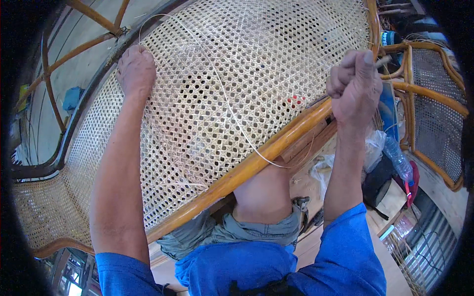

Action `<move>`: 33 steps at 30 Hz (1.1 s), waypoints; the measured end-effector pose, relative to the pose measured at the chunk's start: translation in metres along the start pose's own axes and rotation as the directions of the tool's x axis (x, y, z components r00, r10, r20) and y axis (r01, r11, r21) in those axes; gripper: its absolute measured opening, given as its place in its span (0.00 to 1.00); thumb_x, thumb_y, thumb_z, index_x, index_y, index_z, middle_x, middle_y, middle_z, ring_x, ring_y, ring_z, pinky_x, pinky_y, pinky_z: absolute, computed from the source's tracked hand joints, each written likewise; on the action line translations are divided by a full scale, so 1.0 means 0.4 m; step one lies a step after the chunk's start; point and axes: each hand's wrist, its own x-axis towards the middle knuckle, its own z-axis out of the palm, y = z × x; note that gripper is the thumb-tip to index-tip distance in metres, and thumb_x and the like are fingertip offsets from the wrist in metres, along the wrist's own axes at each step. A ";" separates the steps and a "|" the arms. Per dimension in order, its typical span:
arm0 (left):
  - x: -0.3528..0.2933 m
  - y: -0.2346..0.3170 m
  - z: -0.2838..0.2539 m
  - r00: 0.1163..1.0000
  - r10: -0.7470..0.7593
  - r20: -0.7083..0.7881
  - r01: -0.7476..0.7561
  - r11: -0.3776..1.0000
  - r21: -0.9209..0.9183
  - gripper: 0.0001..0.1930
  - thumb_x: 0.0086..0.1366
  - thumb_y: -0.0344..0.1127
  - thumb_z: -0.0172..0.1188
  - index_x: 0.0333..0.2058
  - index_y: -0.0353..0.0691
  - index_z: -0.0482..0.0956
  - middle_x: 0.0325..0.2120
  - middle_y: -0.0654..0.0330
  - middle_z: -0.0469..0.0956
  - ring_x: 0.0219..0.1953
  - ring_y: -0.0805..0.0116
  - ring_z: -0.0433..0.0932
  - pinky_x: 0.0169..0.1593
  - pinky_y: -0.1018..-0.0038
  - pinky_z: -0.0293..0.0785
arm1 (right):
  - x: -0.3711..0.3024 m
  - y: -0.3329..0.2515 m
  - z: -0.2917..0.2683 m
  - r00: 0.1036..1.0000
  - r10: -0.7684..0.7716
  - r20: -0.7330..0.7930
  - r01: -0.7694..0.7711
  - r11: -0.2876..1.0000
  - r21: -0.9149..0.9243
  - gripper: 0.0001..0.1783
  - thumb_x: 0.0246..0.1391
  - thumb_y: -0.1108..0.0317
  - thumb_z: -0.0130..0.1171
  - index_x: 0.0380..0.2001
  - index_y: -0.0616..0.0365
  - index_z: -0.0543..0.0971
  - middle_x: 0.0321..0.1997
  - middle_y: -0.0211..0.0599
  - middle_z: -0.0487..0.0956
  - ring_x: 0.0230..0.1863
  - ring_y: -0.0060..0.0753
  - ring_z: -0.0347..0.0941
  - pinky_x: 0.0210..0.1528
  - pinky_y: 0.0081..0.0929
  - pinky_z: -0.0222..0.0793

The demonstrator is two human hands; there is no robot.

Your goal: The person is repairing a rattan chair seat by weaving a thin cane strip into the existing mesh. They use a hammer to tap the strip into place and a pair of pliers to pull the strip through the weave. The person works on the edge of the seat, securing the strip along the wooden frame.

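Note:
A large panel of woven cane webbing [197, 123] in a curved wooden frame [242, 173] lies across my lap. My left hand [136, 71] is closed at the panel's far left edge, pinching a thin cane strand [229, 106]. That strand loops up from my fingers, crosses the webbing and hangs in a curve over the near rail. My right hand [355, 86] is raised beside the panel's right corner, fingers closed. A short pale stick-like piece [382, 61] pokes out past its thumb; its other end is hidden in the fist.
Another caned wooden piece [437, 103] stands at the right. Below it are a clear plastic bottle [397, 160], a plastic bag [374, 148] and a black bag [377, 185]. Bent poles [74, 54] rise at the far left, near a blue object [73, 98].

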 end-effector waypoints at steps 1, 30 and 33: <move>-0.002 -0.001 0.003 1.000 -0.008 -0.007 0.008 1.000 -0.001 0.15 0.62 0.43 0.44 0.42 0.44 0.73 0.46 0.53 0.73 0.51 0.53 0.70 0.53 0.55 0.63 | 0.002 0.001 0.013 1.000 0.009 0.004 -0.009 0.999 -0.033 0.25 0.57 0.43 0.50 0.23 0.56 0.67 0.11 0.20 0.51 0.10 0.16 0.46 0.12 0.18 0.42; 0.004 -0.006 0.006 0.998 -0.047 0.048 0.047 0.999 0.008 0.15 0.63 0.43 0.41 0.42 0.46 0.73 0.50 0.55 0.70 0.55 0.54 0.65 0.57 0.56 0.58 | -0.004 0.013 0.012 0.989 0.125 0.083 -0.132 0.988 0.081 0.24 0.58 0.45 0.50 0.24 0.55 0.70 0.10 0.19 0.55 0.09 0.15 0.49 0.11 0.18 0.44; 0.001 -0.006 0.004 0.997 -0.057 0.042 0.058 0.998 -0.016 0.15 0.63 0.43 0.41 0.42 0.46 0.73 0.50 0.54 0.70 0.55 0.53 0.65 0.57 0.56 0.58 | -0.018 0.020 0.051 0.950 0.064 0.304 -0.047 0.997 -0.065 0.22 0.59 0.48 0.50 0.24 0.56 0.74 0.12 0.19 0.63 0.12 0.09 0.54 0.12 0.13 0.47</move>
